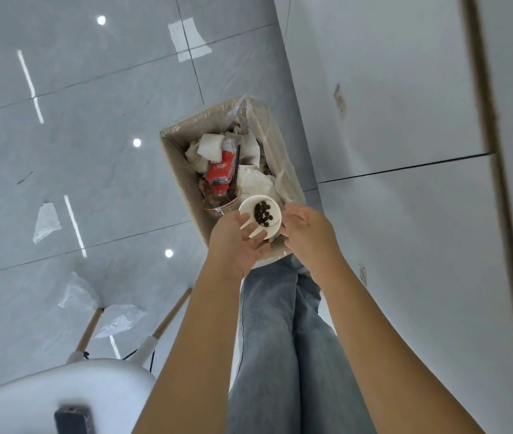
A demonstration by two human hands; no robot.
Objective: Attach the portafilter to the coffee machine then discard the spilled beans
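Both open, empty hands, left hand (242, 242) and right hand (306, 233), apart above dark coffee beans (263, 213) in a white paper cup (272, 228) atop the plastic-lined cardboard bin (183, 170).

Looking straight down at a grey tiled floor (92, 170). Cardboard bin (180, 158) lined with clear plastic, standing against the white wall (389, 104), filled with crumpled paper, a red-labelled bottle (219, 170) and a clear plastic cup (222, 205). Left hand (239, 242) palm-up with fingers spread over the bin's near end, beside a small white paper cup (259, 216) holding dark coffee beans (263, 213). Right hand (306, 233) loosely curled, touching the cup's right side. Blue jeans (280, 339) below. White chair (60, 396) with wooden legs at lower left.
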